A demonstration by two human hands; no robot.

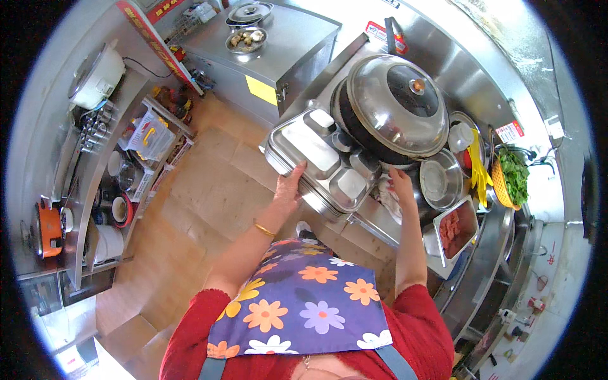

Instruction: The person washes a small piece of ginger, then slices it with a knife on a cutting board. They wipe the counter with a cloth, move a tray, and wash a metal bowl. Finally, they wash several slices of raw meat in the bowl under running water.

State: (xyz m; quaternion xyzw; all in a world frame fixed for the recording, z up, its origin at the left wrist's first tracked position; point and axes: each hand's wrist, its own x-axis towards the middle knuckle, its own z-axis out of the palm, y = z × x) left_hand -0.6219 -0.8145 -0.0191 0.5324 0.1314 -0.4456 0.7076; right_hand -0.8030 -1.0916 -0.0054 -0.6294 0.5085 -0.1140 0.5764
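My left hand (289, 184) grips the near left edge of a stack of stainless steel compartment trays (311, 147), thumb over the rim. The trays lie on the steel counter, upside down with the compartment bottoms raised. To their right, my right hand (403, 185) is beside a crumpled cloth (390, 202), fingers bent near the base of a large wok. Whether those fingers hold anything cannot be made out. A domed steel lid (380, 114) with a glass window and a knob covers the wok (349, 118).
Right of the wok are a steel bowl (441, 178), a steel pan of raw meat (451, 230), yellow rubber gloves (479, 166) and a yellow basket of leafy greens (513, 178). A steel cabinet (294, 28) stands beyond; a loaded shelf (102, 190) lines the left. Tiled floor lies between.
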